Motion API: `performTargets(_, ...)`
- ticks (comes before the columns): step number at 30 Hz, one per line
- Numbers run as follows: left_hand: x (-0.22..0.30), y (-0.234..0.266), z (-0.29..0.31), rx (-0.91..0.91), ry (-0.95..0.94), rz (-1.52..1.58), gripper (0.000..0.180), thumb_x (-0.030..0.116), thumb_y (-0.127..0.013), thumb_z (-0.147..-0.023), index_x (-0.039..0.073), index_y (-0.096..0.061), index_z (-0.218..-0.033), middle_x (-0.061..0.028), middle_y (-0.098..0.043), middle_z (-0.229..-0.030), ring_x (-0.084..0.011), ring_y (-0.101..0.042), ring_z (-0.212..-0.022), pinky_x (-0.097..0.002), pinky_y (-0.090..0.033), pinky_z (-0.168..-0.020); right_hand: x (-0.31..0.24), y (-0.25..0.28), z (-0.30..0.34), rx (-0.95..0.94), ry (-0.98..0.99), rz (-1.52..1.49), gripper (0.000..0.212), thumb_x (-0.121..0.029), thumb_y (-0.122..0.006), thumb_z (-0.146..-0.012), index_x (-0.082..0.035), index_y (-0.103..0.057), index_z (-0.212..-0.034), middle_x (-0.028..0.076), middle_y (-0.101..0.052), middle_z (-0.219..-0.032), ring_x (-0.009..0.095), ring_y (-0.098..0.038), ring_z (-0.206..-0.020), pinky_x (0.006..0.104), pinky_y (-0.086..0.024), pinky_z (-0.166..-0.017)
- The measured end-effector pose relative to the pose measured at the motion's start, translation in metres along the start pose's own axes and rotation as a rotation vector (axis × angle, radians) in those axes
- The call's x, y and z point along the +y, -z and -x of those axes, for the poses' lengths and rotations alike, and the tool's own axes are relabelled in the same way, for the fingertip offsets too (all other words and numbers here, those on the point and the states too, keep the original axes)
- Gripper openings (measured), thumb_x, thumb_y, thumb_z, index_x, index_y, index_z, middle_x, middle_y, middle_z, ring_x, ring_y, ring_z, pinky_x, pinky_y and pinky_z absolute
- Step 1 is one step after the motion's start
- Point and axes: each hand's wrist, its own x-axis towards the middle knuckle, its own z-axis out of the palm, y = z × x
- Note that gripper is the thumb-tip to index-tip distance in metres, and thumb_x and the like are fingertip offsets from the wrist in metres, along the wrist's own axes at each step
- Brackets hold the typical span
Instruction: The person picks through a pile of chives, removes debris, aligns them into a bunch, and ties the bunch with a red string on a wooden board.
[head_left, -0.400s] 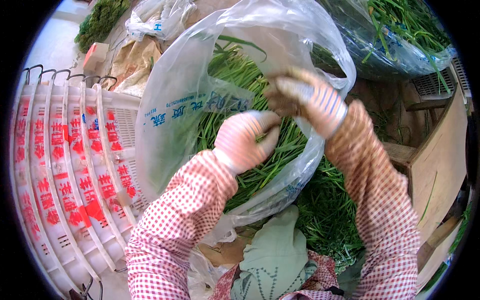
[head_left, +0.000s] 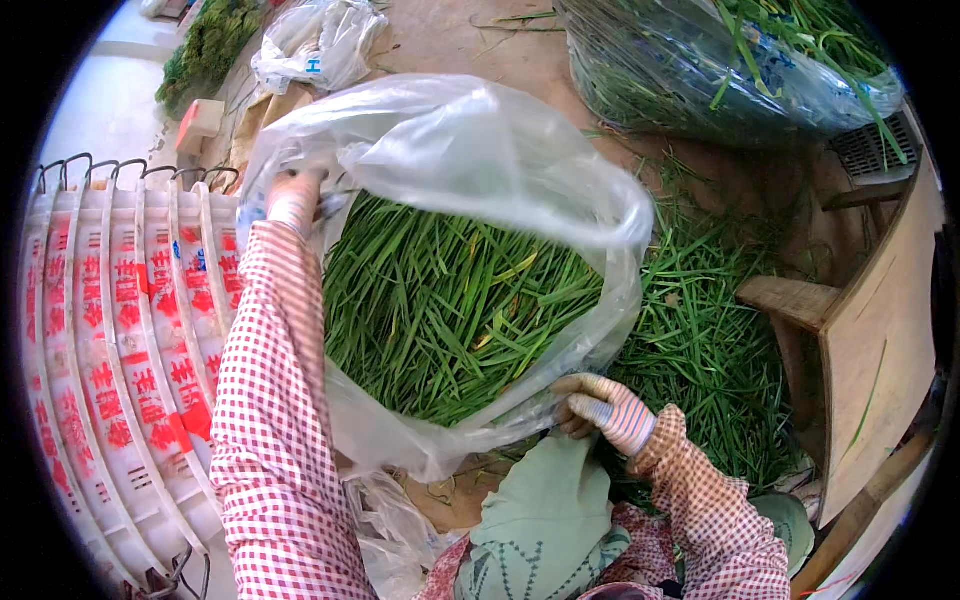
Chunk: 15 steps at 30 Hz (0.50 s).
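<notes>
A large clear plastic bag [head_left: 475, 115] stands open in front of me, its mouth spread wide. Inside it lies a packed mass of long, flat green leaves, like garlic chives [head_left: 440, 300]. At the bag's far left rim is my left hand [head_left: 295, 195], in a striped knit glove. Its fingers close on the film and are partly covered by it. My right hand [head_left: 605, 408], in a similar glove, pinches the near right rim with curled fingers. Both forearms wear red-and-white checked sleeves.
A white plastic crate [head_left: 130, 350] with red markings stands at left. Loose greens [head_left: 710, 350] cover the floor at right, beside a wooden stool or board [head_left: 880, 330]. Another filled bag [head_left: 700, 90] is at the far right; a crumpled white bag [head_left: 320, 45] lies at the back.
My hands have moved apart from above the greens: the left to the bag's far left rim, the right down to the near right rim. The bag's mouth now shows more leaves.
</notes>
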Motion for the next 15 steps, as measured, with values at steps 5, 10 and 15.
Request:
performTargets(5, -0.037, 0.002, 0.014, -0.089, -0.405, -0.627, 0.048, 0.024, -0.07, -0.077, 0.0, -0.06, -0.117, -0.0137, -0.068, -0.103, -0.0216, -0.064, -0.091, -0.031, -0.048, -0.088, -0.055, -0.025, -0.034, -0.135, 0.098, 0.179, 0.054, -0.026, -0.053, -0.094, -0.007, -0.035, -0.141, 0.016, -0.064, -0.102, 0.021, -0.064, -0.085, 0.0347, -0.054, -0.076)
performTargets(10, -0.028, -0.067, 0.079, -0.32, -0.569, -0.854, 0.093, 0.031, -0.082, -0.066, -0.007, -0.036, -0.136, -0.0248, -0.053, -0.127, -0.0311, -0.051, -0.122, -0.0331, -0.039, -0.103, -0.164, -0.002, -0.088, 0.344, 0.582, 0.37, 0.09, -0.033, -0.072, -0.077, 0.0, -0.022, -0.144, 0.021, -0.05, -0.13, 0.031, -0.055, -0.109, 0.0431, -0.049, -0.091)
performTargets(15, -0.028, -0.06, 0.072, -0.245, -0.399, -1.076, 0.113, 0.034, -0.088, -0.058, -0.006, -0.023, -0.142, -0.0234, -0.045, -0.137, -0.0317, -0.044, -0.127, -0.035, -0.035, -0.107, -0.209, -0.016, -0.058, 0.005, 0.766, 0.049, 0.05, -0.033, -0.066, -0.084, 0.002, -0.055, -0.118, 0.015, -0.061, -0.114, 0.024, -0.06, -0.099, 0.0399, -0.048, -0.09)
